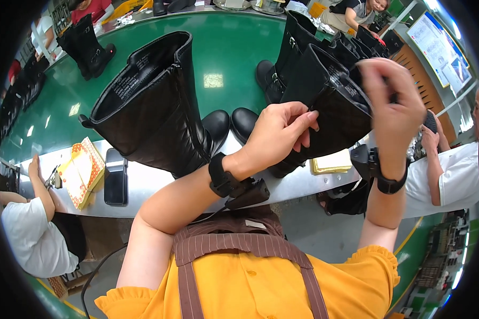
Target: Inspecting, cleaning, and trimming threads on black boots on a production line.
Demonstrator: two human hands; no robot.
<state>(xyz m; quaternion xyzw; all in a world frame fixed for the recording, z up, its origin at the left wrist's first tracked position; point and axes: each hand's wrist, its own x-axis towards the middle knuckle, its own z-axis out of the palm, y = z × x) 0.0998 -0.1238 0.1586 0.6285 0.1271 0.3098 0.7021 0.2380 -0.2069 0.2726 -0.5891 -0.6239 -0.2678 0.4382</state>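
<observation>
Two tall black boots stand in front of me at the table's near edge. My left hand (279,130) is at the side of the right-hand boot (341,118), thumb and fingertips pinched together by its upper edge. Whatever lies between those fingertips is too small to make out. Raised beside the same boot's opening, my right hand (396,101) is smeared by motion, with its fingers bent. The left-hand boot (149,125) stands upright, its opening toward me and a seam or zip running down its shaft. Neither hand touches it.
More black boots with buckles (282,66) crowd the right side of the green table (218,42); another pair (88,50) stands far left. A phone (115,178) and patterned paper packet (82,173) lie near left, a yellow pad (331,162) near right. People work on both sides.
</observation>
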